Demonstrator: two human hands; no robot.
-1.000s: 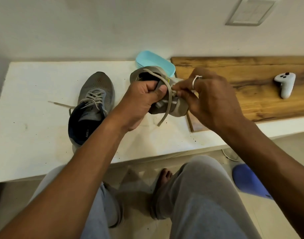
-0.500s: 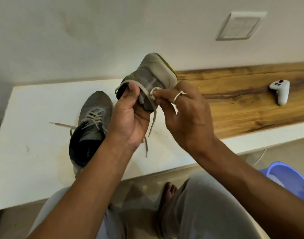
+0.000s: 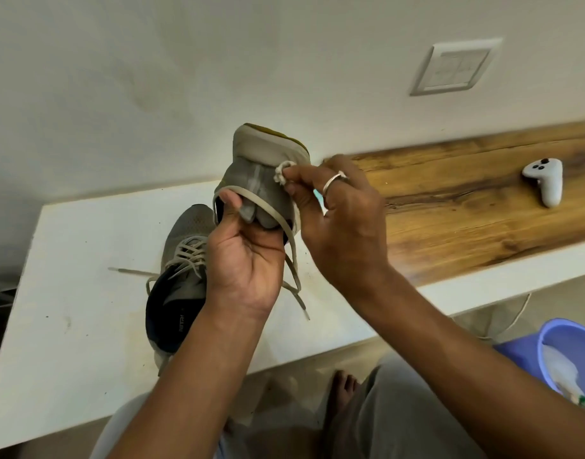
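So the grey shoe (image 3: 261,183) is up in the air over the white table (image 3: 69,293), toe pointing to 12 o'clock. The left hand (image 3: 244,260) grips it from below, fingers curled into the opening and thumb pressed on the upper. A loop of the lace (image 3: 271,213) runs over that thumb and the loose ends dangle toward 5 o'clock. The right hand (image 3: 341,226) comes in from 3 o'clock and pinches a little white wad (image 3: 282,172) between thumb and forefinger, right against the shoe's side near the toe. Its other fingers are loosely spread, with a ring (image 3: 334,182) on 1 of them. Can't tell what the wad is made of. Around it: a second shoe (image 3: 181,260) lies on the table at 7 o'clock of the held shoe, partly hidden behind the left wrist, a lace trailing off to 9 o'clock. A wooden board (image 3: 466,220) sits at 3 o'clock with a white controller (image 3: 544,183) on it, well apart from the hands. Switch plate (image 3: 455,66) on the wall at 1 o'clock, purple basin (image 3: 546,339) on the floor at 5 o'clock, bare foot (image 3: 342,385) at 6.
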